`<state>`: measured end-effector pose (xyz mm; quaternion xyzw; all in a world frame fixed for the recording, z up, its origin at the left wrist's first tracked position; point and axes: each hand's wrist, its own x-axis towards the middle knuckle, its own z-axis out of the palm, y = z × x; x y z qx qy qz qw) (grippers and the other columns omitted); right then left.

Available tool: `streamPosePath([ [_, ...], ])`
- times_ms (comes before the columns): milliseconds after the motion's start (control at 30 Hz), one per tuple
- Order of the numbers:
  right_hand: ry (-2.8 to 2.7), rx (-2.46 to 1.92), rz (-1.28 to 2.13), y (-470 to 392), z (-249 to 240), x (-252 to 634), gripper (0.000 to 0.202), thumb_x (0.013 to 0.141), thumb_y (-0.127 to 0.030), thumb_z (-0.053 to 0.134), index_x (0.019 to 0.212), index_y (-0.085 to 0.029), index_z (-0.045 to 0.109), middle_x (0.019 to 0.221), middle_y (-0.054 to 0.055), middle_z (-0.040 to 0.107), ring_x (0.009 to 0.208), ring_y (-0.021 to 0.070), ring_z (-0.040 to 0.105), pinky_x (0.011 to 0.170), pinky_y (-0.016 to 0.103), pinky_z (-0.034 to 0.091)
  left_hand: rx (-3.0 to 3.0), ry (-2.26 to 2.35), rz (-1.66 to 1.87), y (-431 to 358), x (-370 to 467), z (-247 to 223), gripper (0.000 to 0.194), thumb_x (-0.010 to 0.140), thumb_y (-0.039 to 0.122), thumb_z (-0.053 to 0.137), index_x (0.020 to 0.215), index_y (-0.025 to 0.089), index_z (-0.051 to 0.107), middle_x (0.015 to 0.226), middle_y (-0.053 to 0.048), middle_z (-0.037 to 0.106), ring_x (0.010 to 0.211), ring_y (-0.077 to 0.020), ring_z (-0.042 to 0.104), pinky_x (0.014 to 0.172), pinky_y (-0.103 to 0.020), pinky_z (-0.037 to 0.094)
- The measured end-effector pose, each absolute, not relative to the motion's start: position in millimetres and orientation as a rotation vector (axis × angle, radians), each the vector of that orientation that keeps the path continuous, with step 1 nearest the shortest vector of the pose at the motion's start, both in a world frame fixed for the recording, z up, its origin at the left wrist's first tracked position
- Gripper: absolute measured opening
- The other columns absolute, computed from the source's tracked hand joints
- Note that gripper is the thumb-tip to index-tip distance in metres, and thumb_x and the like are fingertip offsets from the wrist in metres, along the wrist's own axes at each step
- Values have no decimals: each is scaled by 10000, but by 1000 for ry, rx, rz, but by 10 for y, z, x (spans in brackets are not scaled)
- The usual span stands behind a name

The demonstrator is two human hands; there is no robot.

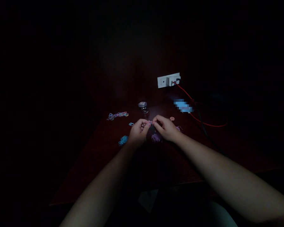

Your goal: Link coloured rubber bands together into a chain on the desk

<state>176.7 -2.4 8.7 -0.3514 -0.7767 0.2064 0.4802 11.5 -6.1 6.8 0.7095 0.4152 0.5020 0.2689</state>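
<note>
Above the dark red table (104, 164), my left hand (140, 130) and my right hand (166, 128) meet with thumbs and fingertips pinched. Between them shows a bit of pinkish elastic band (150, 121); most of it is covered by the fingers. A heap of purple elastic bands (156, 137) lies just below the hands. To the left of my left hand are a blue heap of elastic bands (123, 140) and a loose light-blue pair (131, 124). Orange bands (172, 119) lie beyond my right hand.
A clear lidded jar (143, 107) stands behind the hands. Mixed coloured bands (117, 115) are spread at the back left. A blurred-out blue phone-like object (183, 105) lies at the right, its red cable (186, 92) running to a white wall socket (168, 80). The surroundings are very dark.
</note>
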Motion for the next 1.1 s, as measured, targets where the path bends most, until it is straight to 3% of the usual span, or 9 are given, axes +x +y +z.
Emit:
streamPosePath([
  [233, -1976, -849, 457, -30, 91, 1753, 229, 945, -270, 380, 729, -212, 429, 680, -12, 478, 633, 134, 466, 597, 257, 379, 2025, 1092, 1313, -80, 107, 62, 151, 870, 305, 525, 863, 172, 596, 786, -17, 603, 700, -133, 536, 645, -241, 420],
  [467, -1945, -920, 599, 11, 48, 1741, 437, 965, -345, 361, 554, -203, 404, 505, -24, 442, 489, 113, 423, 512, 253, 326, 2141, 1090, 1235, -94, 95, 52, 197, 903, 325, 477, 800, 181, 563, 719, 4, 557, 664, -133, 495, 629, -248, 373],
  [800, -1969, -887, 534, -45, 91, 1712, 271, 921, -245, 458, 666, -179, 519, 608, -14, 551, 588, 116, 510, 594, 231, 381, 2105, 1094, 1175, -35, 100, 52, 278, 919, 310, 415, 695, 190, 528, 662, 6, 538, 628, -138, 476, 592, -250, 347],
  [933, -1950, -814, 596, -56, 115, 1720, 183, 893, -227, 499, 748, -167, 594, 738, 20, 642, 670, 129, 563, 643, 242, 421, 2031, 1084, 1187, 0, 101, 46, 331, 909, 345, 422, 640, 187, 530, 589, 6, 515, 570, -136, 457, 558, -257, 346],
  [1100, -1923, -817, 594, -20, 94, 1755, 112, 853, -213, 544, 804, -160, 630, 783, 30, 650, 695, 139, 561, 643, 252, 423, 1983, 1082, 1228, 27, 76, 31, 275, 881, 343, 468, 672, 175, 532, 620, 13, 514, 586, -123, 457, 554, -240, 345],
])
